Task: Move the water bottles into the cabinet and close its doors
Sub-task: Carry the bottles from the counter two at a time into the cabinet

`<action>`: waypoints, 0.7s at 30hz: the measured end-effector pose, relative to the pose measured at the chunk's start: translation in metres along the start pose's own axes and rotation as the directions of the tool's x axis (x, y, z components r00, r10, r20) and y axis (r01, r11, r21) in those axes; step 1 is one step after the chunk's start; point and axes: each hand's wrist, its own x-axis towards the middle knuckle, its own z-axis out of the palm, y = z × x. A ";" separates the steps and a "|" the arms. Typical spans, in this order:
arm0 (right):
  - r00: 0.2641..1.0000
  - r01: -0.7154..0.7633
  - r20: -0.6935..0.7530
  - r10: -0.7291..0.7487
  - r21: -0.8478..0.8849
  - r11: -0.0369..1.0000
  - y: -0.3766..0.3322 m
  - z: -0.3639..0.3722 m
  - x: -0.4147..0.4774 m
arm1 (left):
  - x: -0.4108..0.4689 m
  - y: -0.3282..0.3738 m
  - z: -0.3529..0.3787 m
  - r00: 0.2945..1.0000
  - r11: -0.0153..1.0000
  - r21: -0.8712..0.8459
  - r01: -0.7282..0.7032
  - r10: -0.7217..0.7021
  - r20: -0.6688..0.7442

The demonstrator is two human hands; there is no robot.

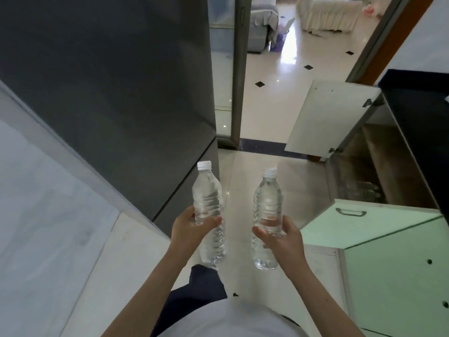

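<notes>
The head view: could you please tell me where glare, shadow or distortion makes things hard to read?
Head view: wide-angle distortion tilts the dark tall unit and bends straight edges; glare whitens the far floor; the open cabinet is dim inside, its contents unclear; the left bottle and right bottle look sharp.

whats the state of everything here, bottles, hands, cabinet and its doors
left bottle: capped, water inside, roughly upright, off the floor
right bottle: capped, water inside, roughly upright, off the floor
left hand: grips the left bottle round its middle
right hand: grips the right bottle round its middle
far white door: swung open
near green door: swung open
cabinet: open, neither held bottle inside yet
</notes>
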 end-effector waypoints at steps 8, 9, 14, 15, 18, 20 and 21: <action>0.971 -0.021 -0.233 0.047 0.114 0.993 -0.077 0.016 0.133 | 0.177 0.125 0.022 0.958 0.990 -0.002 -0.138 0.134 0.255; 0.963 -0.015 -0.264 0.050 0.133 0.991 -0.084 0.012 0.146 | 0.195 0.136 0.033 0.946 0.989 -0.008 -0.145 0.141 0.290; 0.908 -0.007 -0.414 0.067 0.144 0.990 -0.095 -0.023 0.213 | 0.272 0.172 0.098 0.909 0.991 0.041 -0.124 0.097 0.406; 0.900 -0.012 -0.429 0.073 0.143 0.990 -0.094 -0.031 0.228 | 0.286 0.176 0.113 0.901 0.990 0.061 -0.126 0.088 0.425; 0.883 -0.037 -0.458 0.100 0.146 0.989 -0.092 -0.061 0.277 | 0.319 0.191 0.159 0.875 0.981 0.127 -0.149 0.071 0.478; 0.870 -0.053 -0.479 0.118 0.147 0.988 -0.095 -0.085 0.309 | 0.340 0.208 0.192 0.870 0.976 0.157 -0.150 0.055 0.490; 0.861 -0.064 -0.490 0.137 0.162 0.985 -0.099 -0.096 0.324 | 0.352 0.219 0.208 0.866 0.972 0.174 -0.159 0.053 0.498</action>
